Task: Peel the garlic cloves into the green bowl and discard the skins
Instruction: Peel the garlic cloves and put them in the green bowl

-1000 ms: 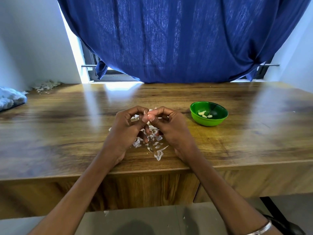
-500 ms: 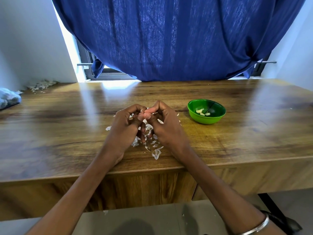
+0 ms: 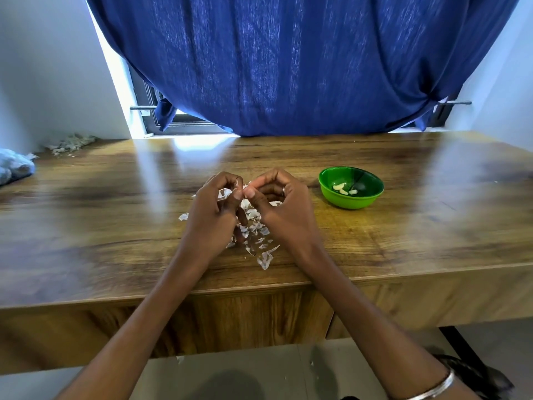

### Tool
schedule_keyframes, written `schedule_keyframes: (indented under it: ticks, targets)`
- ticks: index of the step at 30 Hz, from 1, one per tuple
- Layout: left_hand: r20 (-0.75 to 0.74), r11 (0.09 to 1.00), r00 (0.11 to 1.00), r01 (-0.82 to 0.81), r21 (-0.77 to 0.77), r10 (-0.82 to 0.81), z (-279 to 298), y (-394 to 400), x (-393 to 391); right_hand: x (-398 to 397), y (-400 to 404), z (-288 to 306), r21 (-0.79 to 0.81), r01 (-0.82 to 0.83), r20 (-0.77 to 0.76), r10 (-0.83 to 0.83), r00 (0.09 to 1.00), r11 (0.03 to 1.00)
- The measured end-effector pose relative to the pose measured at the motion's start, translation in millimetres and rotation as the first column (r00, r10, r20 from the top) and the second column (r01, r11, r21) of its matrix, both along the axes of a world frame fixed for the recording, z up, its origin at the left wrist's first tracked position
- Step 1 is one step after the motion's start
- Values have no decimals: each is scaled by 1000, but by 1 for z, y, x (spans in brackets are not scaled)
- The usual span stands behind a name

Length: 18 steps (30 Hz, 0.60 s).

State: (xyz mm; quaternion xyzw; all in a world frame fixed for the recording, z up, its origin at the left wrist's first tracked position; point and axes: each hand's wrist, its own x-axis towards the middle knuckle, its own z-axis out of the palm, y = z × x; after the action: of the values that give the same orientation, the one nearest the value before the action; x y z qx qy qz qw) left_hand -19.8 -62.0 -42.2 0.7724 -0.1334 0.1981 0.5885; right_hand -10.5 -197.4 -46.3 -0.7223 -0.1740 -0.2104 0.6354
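White papery skin shows between my fingertips: left hand (image 3: 215,215) and right hand (image 3: 284,207) meet thumb to thumb above the table (image 3: 418,241), both with fingers curled, pinching one garlic clove (image 3: 244,189). Clove itself mostly hidden by my fingers; only torn flakes of skin visible around it. Loose skins (image 3: 255,238) lie scattered on the wood directly under and between my hands, reaching near the front edge. Green bowl (image 3: 351,202) stands to the right of my right hand, apart from it, holding a few pale peeled cloves (image 3: 343,188).

Table: glossy brown wood grain, window glare on the far side. Blue curtain (image 3: 288,64) hangs behind, pale walls either side.

Far left corner: a second heap of skins (image 3: 70,142), and a bluish bag (image 3: 14,167) at the edge. Metal bangle (image 3: 432,389) on my right wrist.
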Motion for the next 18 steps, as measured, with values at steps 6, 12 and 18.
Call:
schedule_keyframes:
  ticks: [6, 12, 18]
  targets:
    - [55, 995, 998, -32, -93, 37, 5, -2, -7, 0, -1, 1, 13, 1, -14, -1, 1000, 1000]
    - [93, 979, 985, -133, -152, 148, 6, -3, -12, -2, -3, 2, 60, 17, -34, -15, 999, 998]
    - [113, 987, 986, -107, -123, 121, 4, 2, -10, -3, -7, 6, 188, -26, -129, 51, 990, 982]
